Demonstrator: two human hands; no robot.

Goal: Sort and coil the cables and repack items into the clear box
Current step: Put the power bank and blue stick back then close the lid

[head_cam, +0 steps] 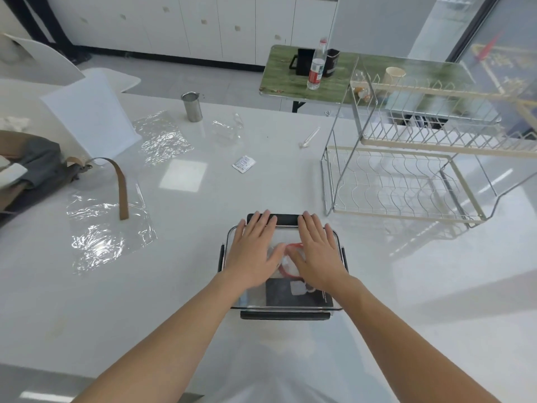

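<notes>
Head view, items numbered from left to right across the white counter [290, 175].

1. Grey bag [32, 170] at the far left edge, with a brown strap [121, 187] trailing onto the counter.
2. Crumpled clear plastic sheet [107, 231] lying flat under the strap's end; a second clear sheet [162, 138] lies farther back.
3. Metal cup [192, 107] standing upright near the counter's far edge, just behind the second sheet.
4. Small white sachet [244, 164] lying flat, well apart from the other items.
5. Left hand [255, 248], fingers extended and spread, palm flat on the lid of the clear box [337, 242]; it grips nothing.
6. Clear box, near the counter's front edge at centre, lid on, with dark latches along its far and near sides. Through the lid a red cable [293, 246], a dark flat item [282, 295] and a small white piece [297, 287] are visible inside.
7. Right hand [318, 257], likewise open and flat on the lid beside the left hand, thumbs nearly meeting; it grips nothing.
8. Two-tier wire dish rack [406, 181] standing to the right of the box, apart from it.
9. Green side table [290, 80] beyond the counter, bearing a plastic bottle [316, 68].
</notes>
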